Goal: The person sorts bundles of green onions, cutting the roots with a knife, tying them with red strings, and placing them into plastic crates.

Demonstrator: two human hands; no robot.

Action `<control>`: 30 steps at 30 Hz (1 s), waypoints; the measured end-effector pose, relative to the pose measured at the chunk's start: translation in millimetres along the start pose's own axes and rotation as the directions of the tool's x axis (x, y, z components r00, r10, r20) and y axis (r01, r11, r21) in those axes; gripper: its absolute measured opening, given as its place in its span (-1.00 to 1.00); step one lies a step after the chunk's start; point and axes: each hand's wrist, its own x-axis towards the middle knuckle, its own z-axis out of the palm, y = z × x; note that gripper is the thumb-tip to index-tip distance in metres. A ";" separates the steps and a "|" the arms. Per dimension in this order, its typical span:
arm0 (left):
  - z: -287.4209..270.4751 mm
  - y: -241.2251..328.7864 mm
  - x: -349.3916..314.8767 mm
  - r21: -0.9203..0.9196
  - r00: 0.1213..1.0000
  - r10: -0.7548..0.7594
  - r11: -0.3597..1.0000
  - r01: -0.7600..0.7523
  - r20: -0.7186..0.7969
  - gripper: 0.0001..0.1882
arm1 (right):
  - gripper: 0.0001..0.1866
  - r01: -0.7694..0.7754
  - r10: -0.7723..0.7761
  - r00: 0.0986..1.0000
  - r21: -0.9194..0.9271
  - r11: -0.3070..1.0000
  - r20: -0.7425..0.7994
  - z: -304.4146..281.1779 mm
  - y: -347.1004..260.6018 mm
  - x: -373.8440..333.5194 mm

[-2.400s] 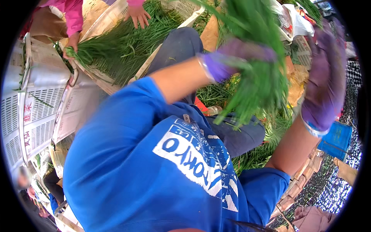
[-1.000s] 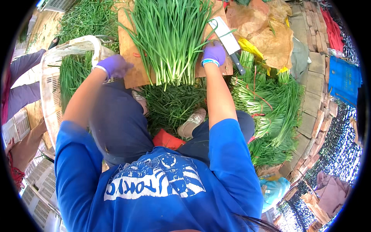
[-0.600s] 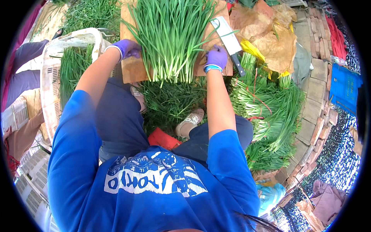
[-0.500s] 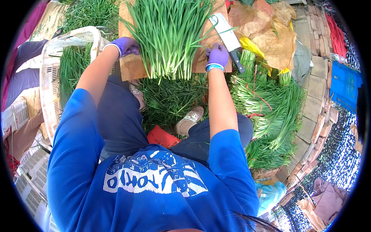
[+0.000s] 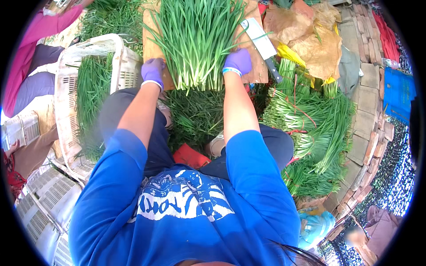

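A thick bundle of garlic chives (image 5: 195, 48) lies on a brown board (image 5: 257, 62), leaves pointing away and pale cut ends at the near edge. My left hand (image 5: 153, 72), in a purple glove, is closed at the board's edge, just left of the stems. My right hand (image 5: 238, 61), gloved the same way, is closed against the bundle's right side. The fingers of both hands curl out of sight, so what they hold, if anything, is hidden. Right of my right hand lies a cleaver (image 5: 259, 39) with a dark handle, its blade on the board.
To the left, a white plastic basket (image 5: 117, 66) holds more chives. Tied chive bundles (image 5: 310, 119) are heaped on the right beside a brick edge (image 5: 361, 111). Loose greens (image 5: 195, 113) lie below the board. Brown crumpled sheeting (image 5: 310, 35) covers the back right; another person's sleeve (image 5: 49, 24) is at far left.
My right hand has moved left from near the cleaver's handle to the bundle's side. My left hand now sits slightly lower in view, closed. The bundle stays in place on the board.
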 end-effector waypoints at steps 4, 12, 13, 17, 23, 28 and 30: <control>-6.8 -11.8 -11.1 -0.378 0.976 -0.213 0.908 0.182 -0.040 -0.93 | -0.82 -0.153 0.140 0.987 0.186 0.970 0.082 -22.6 -4.7 -29.5; 13.0 7.1 -48.2 -0.649 0.978 -0.115 0.734 0.203 0.175 -0.82 | -0.90 -0.183 -0.035 0.980 0.959 0.217 0.195 -27.3 -2.4 -56.2; 15.4 6.4 -49.2 -0.632 0.976 -0.120 0.746 0.209 0.181 -0.78 | -0.90 -0.184 -0.034 0.980 0.959 0.215 0.195 -27.3 -2.2 -56.6; 23.2 27.4 -59.5 -0.384 0.980 -0.071 0.913 0.139 0.185 -0.77 | -0.94 -0.270 -0.095 0.952 0.945 0.183 0.290 -29.5 -18.2 -51.5; 62.2 60.1 -82.7 0.843 0.669 0.581 -0.057 -0.535 0.464 -0.87 | -0.92 0.366 -0.590 0.804 0.722 0.587 0.073 -46.8 -46.2 -46.7; 92.8 43.6 -88.5 0.740 0.815 0.545 0.629 -0.239 -0.200 -0.80 | -0.92 0.626 -0.589 0.757 0.572 0.531 -0.283 -29.5 -39.7 -48.2; 97.7 45.2 -93.2 0.764 0.843 0.516 0.602 -0.232 -0.151 -0.77 | -0.92 0.274 -0.362 0.928 0.826 0.492 -0.092 -33.8 -35.4 -45.9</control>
